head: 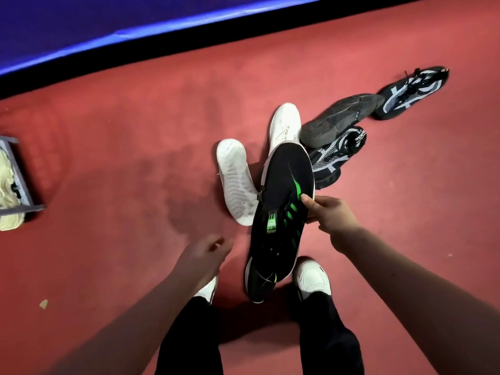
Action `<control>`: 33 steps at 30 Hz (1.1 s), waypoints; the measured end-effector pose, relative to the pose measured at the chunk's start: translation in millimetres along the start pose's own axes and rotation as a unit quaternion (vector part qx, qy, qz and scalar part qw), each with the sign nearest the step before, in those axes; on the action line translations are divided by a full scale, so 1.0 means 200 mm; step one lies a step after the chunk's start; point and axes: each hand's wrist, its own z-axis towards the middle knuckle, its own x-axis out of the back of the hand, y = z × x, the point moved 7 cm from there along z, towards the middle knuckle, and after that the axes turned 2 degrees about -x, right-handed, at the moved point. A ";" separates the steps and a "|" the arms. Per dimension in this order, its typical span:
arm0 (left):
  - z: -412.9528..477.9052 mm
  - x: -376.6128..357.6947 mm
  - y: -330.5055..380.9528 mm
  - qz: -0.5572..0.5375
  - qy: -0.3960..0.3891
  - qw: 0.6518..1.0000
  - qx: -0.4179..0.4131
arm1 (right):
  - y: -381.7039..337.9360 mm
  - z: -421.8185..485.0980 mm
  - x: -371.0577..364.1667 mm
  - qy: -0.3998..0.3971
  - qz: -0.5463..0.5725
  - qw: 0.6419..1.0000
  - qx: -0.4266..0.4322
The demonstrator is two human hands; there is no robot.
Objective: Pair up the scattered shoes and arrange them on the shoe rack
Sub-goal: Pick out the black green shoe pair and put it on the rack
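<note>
- Trouser legs (pixel 330 336) in black lie nearest the lens, with the wearer's own white trainers (pixel 311 280) planted on the floor. Neither is part of the sort.
- Red floor (pixel 121 158): carries all the loose footwear. A blue mat (pixel 108 23) borders its far edge.
- Black-and-green shoe (pixel 281 185): held off the floor between the wearer's feet, toe pointing away, upper facing the camera. Judged light, with a soft knit upper over a stiffer foam sole. The firmest hold looks to be across the midfoot or at the heel collar, not on the toe fabric. Whether a second shoe lies under its heel cannot be told.
- Pile beyond:
  - overturned white shoe (pixel 236 182), sole up
  - upright white shoe (pixel 286 123) just beside it, a likely mate
  - grey-soled shoe (pixel 341 117), tipped so its sole shows
  - near patterned shoe (pixel 335 155), touching the grey-soled one
  - far patterned shoe (pixel 411 93), beyond it
- Shoe rack (pixel 19 180): grey frame at the left edge, well apart from the pile, with a pale shoe (pixel 6 190) on it.
- Right grip (pixel 330 215): pinches the black-and-green shoe at its side edge, thumb on the upper, fingers underneath.
- Left grip (pixel 205 253): loosely curled, holding nothing, just beside the shoe's heel end.
</note>
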 end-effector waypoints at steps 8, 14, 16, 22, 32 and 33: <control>-0.01 -0.09 0.08 -0.031 -0.011 0.999 -0.016 | 0.01 -0.06 -0.02 -0.026 0.052 0.998 -0.024; -0.02 -0.16 0.12 0.025 -0.034 0.997 -0.068 | 0.13 -0.08 -0.07 -0.047 0.070 0.995 -0.059; -0.02 -0.17 0.13 0.029 -0.023 0.995 -0.092 | 0.18 -0.10 -0.10 -0.059 0.092 0.990 -0.087; -0.05 -0.23 0.14 -0.039 -0.041 0.990 -0.132 | 0.39 -0.21 -0.18 -0.107 0.200 0.964 -0.140; -0.08 -0.39 -0.03 0.027 -0.100 0.985 -0.137 | 0.80 -0.37 -0.32 -0.157 0.245 0.922 -0.254; -0.10 -0.41 -0.04 0.038 -0.097 0.983 -0.148 | 0.85 -0.39 -0.32 -0.173 0.240 0.917 -0.267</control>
